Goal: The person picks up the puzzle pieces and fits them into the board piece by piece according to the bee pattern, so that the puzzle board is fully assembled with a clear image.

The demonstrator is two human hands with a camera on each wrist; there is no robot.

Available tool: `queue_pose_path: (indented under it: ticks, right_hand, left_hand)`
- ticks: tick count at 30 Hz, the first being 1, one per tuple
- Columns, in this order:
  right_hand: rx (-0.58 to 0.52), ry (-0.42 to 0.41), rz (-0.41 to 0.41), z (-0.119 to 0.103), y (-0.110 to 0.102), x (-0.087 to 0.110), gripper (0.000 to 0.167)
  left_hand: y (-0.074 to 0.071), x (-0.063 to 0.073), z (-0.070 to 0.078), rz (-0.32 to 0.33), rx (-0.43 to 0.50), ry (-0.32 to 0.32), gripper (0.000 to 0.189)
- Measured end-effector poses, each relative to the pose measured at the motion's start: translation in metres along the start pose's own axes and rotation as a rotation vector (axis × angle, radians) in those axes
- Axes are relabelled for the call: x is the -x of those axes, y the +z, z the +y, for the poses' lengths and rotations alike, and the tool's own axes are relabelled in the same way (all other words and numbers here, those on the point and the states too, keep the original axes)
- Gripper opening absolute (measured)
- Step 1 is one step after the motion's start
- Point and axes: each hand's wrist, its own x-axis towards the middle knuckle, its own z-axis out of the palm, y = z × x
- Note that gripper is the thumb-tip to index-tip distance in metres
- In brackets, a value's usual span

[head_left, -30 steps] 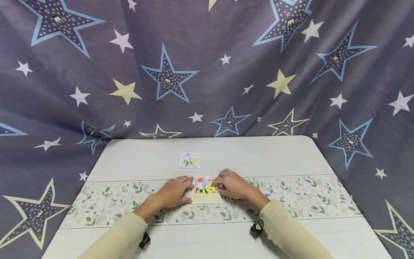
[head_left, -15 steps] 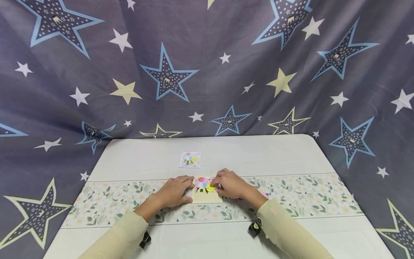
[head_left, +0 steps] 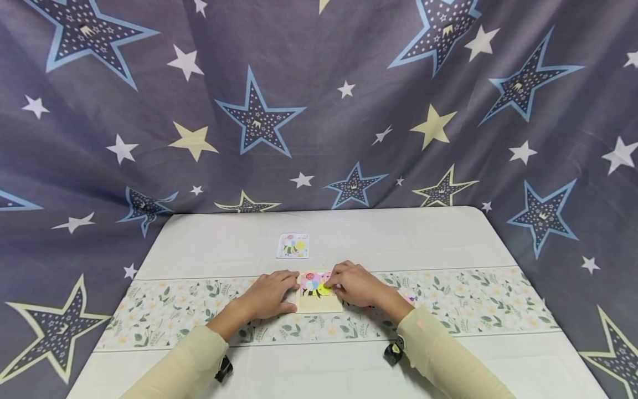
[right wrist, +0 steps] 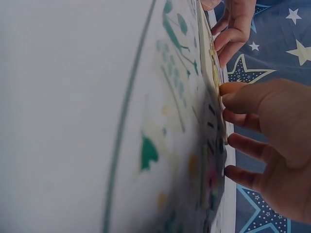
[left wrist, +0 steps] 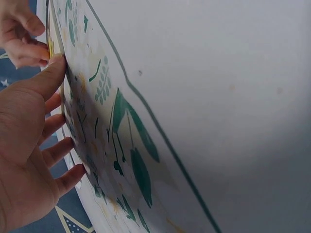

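Note:
A shallow wooden puzzle board (head_left: 319,306) lies on the table's floral strip in the head view. Its upper part carries joined pieces of a bee picture (head_left: 310,284) with pink ground and a red round spot; the lower part is bare wood. My left hand (head_left: 269,295) rests at the board's left side, thumb at its edge in the left wrist view, other fingers extended onto the table. Thumb and forefinger of my right hand (head_left: 360,285) pinch a yellow puzzle piece (head_left: 326,288) down at the board's right side. That hand covers the board's upper right corner.
Behind the board lies a square picture card (head_left: 292,246) showing the same bee. Loose puzzle pieces (head_left: 410,298) sit right of the board, partly hidden by the right forearm. A starry curtain (head_left: 319,111) hangs behind the white table (head_left: 279,377).
The yellow piece has shifted slightly up and settled against the joined bee pieces, with the right fingers still on it. The left hand has stayed in place.

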Motion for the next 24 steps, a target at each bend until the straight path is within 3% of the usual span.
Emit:
queue_pose_path:
  ticks: [11, 24]
  right_hand:
    - [0.001, -0.055, 0.017, 0.004, -0.009, 0.005, 0.022]
    - [0.003, 0.004, 0.021, 0.020, -0.027, 0.035, 0.031]
  left_hand:
    - [-0.001, 0.001, 0.000, 0.003, 0.004, 0.002, 0.056]
    - [0.000, 0.001, 0.000, 0.011, 0.002, 0.007, 0.056]
